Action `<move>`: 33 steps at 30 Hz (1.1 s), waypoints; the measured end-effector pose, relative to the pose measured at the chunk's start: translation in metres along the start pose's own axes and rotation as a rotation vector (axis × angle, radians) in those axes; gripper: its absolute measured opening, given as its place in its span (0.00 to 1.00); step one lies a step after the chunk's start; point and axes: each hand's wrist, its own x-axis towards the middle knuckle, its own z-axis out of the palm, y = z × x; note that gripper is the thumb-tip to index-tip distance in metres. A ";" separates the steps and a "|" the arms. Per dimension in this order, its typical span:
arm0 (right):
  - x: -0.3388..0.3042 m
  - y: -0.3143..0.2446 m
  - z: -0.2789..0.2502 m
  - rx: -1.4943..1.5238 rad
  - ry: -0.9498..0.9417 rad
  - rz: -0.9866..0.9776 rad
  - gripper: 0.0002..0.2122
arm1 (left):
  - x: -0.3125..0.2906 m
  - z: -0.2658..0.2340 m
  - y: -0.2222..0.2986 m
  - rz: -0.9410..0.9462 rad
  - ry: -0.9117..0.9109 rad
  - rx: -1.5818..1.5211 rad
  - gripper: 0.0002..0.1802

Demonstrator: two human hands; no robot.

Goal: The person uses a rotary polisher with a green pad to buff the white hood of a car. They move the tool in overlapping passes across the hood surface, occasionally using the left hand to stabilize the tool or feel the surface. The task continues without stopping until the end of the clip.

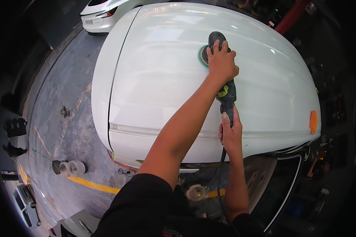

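Observation:
A black corded polisher (227, 103) rests on the white roof (162, 75) of a vehicle, its green-edged pad (202, 56) against the paint. My left hand (223, 65) is wrapped over the polisher's head from above, fingers curled round it. Lower down, my right hand (231, 134) grips the rear handle, thumb on top. A patch of yellow-green tape sits on the tool's body between the two hands. From the handle's end a black cord (220, 173) runs down along my right forearm. The pad's underside is hidden.
An orange cloth (313, 122) lies at the roof's right end. Below it a car door (283, 189) stands open. Buckets (76, 168) and a stool-like round object (197, 192) are on the floor. Another white car (101, 15) is parked at the far left.

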 end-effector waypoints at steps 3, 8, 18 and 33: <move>0.001 -0.003 0.033 -0.060 -0.092 0.009 0.34 | -0.010 -0.035 -0.040 -0.031 0.048 0.040 0.25; 0.002 0.003 0.100 -0.143 -0.239 -0.104 0.33 | -0.034 -0.101 -0.116 -0.133 0.137 0.216 0.26; -0.016 -0.023 0.223 -0.023 -0.497 -0.182 0.35 | -0.070 -0.225 -0.247 -0.159 0.194 0.294 0.23; -0.029 -0.024 0.198 0.226 -0.373 -0.136 0.34 | -0.040 -0.209 -0.244 -0.293 0.073 -0.163 0.51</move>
